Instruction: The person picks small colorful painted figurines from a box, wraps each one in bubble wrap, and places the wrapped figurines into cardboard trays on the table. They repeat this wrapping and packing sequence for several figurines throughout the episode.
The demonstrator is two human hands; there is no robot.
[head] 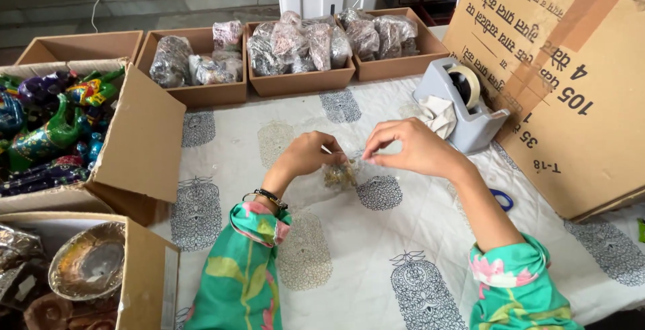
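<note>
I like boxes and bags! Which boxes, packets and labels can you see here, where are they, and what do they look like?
Small clear packet: held between both hands, gold bits inside.
Big brown carton: right, tilted, dark printing, tape strip.
Open brown box: left, colourful painted figures inside.
Low brown trays: back row, filled with clear bagged items.
Corner box: bottom left, wrapped dishes.

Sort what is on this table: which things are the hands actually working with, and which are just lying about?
In use:
left hand and right hand, both pinching a small clear packet of brownish bits over the printed tablecloth

Lying about:
grey tape dispenser
big cardboard box
trays of wrapped bundles
box of painted figurines
blue scissors handle
</note>
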